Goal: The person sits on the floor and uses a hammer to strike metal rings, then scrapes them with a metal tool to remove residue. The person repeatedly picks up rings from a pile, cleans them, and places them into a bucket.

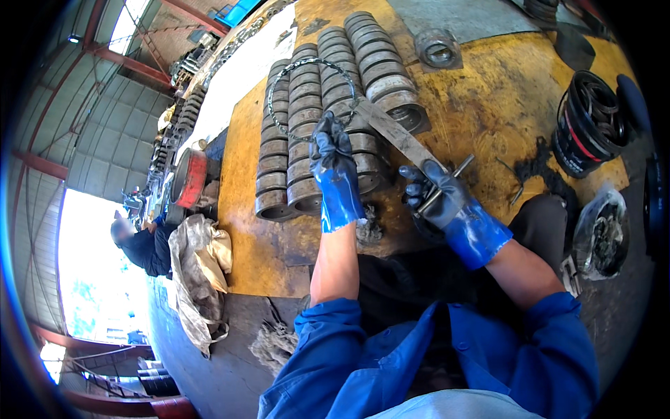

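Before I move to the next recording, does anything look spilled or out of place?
Possibly: a ragged black patch marks the stained yellow surface beside the black bucket. Its irregular edge suggests a spill; liquid or cloth, I cannot tell.

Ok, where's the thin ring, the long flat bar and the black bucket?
Thin ring [308, 61]: head view, top of its loop.
Long flat bar [396, 133]: head view, its flat face.
Black bucket [569, 141]: head view, its outer wall.

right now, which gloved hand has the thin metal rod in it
The right hand: the thin metal rod runs through its grip, whereas the left hand holds the large dark-and-light ring.
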Demonstrator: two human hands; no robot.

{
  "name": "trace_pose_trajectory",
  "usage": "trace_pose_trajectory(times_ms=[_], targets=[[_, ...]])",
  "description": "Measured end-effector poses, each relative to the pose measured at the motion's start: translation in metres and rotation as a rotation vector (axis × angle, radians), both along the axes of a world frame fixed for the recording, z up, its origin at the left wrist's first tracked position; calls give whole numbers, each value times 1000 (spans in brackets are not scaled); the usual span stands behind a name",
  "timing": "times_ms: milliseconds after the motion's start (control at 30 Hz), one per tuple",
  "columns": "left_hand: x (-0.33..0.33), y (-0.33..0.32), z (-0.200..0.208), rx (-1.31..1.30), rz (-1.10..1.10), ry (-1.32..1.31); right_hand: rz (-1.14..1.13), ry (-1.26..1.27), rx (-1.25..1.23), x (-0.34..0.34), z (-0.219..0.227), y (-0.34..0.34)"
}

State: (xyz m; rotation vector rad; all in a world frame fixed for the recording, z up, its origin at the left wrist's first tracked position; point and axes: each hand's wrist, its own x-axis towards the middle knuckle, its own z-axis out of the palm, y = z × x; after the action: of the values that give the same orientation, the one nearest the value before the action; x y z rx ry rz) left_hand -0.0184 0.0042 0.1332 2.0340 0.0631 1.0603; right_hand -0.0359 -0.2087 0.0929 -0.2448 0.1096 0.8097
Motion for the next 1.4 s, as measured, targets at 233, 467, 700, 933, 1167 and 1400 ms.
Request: trace_pose_trajectory(times_ms=[233,467,700,933,1167,1400], targets=[[-1,6,1,-61,-135,45,-32,-68,124,12,-8,-14],[0,9,-7,-604,-468,124,-86,-148,126,25,-13,-36],[-3,5,-7,-468,-525,137,-93,-129,90,32,-10,-60],[-13,6,1,-343,-471,336,-73,-236,148,38,-16,-76],[-27,-6,17,-294,-464,527,-108,-161,-124,37,-9,-84],[-18,17,-6,-421,-623,542,-129,-369,-309,29,0,-89]])
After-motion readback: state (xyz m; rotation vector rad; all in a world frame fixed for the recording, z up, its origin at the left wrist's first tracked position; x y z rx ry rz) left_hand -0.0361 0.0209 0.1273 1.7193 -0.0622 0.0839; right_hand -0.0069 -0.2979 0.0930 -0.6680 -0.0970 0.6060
